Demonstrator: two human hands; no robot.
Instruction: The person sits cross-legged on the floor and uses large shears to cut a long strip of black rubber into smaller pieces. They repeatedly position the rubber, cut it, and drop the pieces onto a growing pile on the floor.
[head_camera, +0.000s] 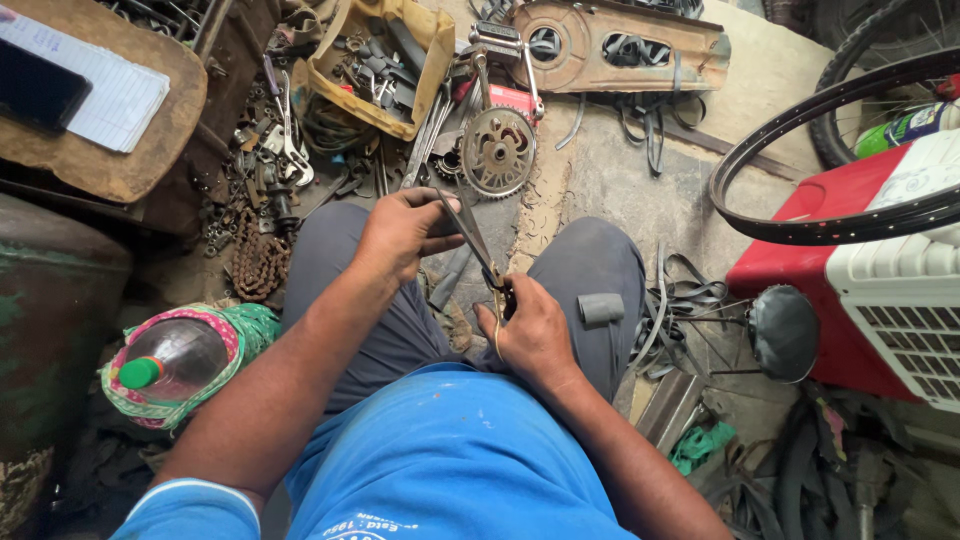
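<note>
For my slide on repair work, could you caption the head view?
Seated among bike parts, a person's left hand works pliers on a small part held in the right hand, a sprocket on the floor ahead.

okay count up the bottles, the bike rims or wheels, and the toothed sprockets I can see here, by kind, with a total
Bottles: 2, the wrapped bottle and the green bottle.
Rims or wheels: 2, the bare black rim and the spoked wheel.
Toothed sprockets: 1, the chainring.
Total: 5.
</note>
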